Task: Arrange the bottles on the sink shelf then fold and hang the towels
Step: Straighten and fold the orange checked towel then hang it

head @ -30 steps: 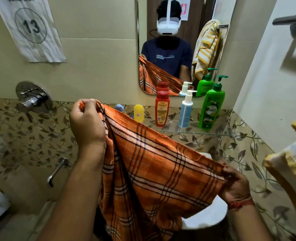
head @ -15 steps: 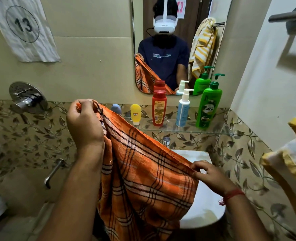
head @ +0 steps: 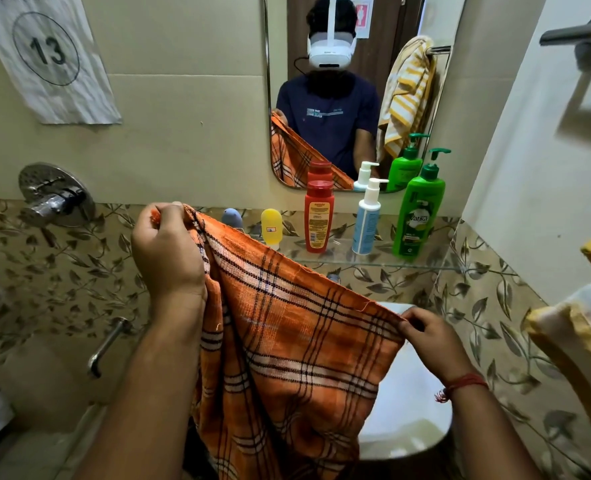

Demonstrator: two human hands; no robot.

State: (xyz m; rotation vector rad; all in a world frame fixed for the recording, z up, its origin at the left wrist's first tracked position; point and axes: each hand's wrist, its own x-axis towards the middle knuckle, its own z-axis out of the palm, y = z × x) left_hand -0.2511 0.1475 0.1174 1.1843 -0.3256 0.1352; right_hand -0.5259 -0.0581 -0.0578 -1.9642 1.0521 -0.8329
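An orange checked towel (head: 294, 348) hangs spread in front of me. My left hand (head: 166, 251) grips its upper left corner, held high. My right hand (head: 429, 337) pinches the top edge lower down on the right. On the glass shelf (head: 363, 263) behind stand a blue-grey bottle (head: 232, 218), half hidden by the towel, a small yellow bottle (head: 271, 226), a red bottle (head: 318, 216), a white and blue pump bottle (head: 367, 220) and a green pump bottle (head: 417, 216). A yellow-and-white striped towel (head: 578, 327) hangs at the right edge.
A white basin (head: 408, 403) sits below the towel. The mirror (head: 339, 91) above the shelf reflects me. A chrome tap (head: 55, 199) and a handle (head: 107, 344) are on the left wall. A grey bar (head: 578, 31) sticks out at top right.
My right hand slid left along the towel's top edge, then back out a little to the right, pulling the edge taut. My left hand kept its grip and place.
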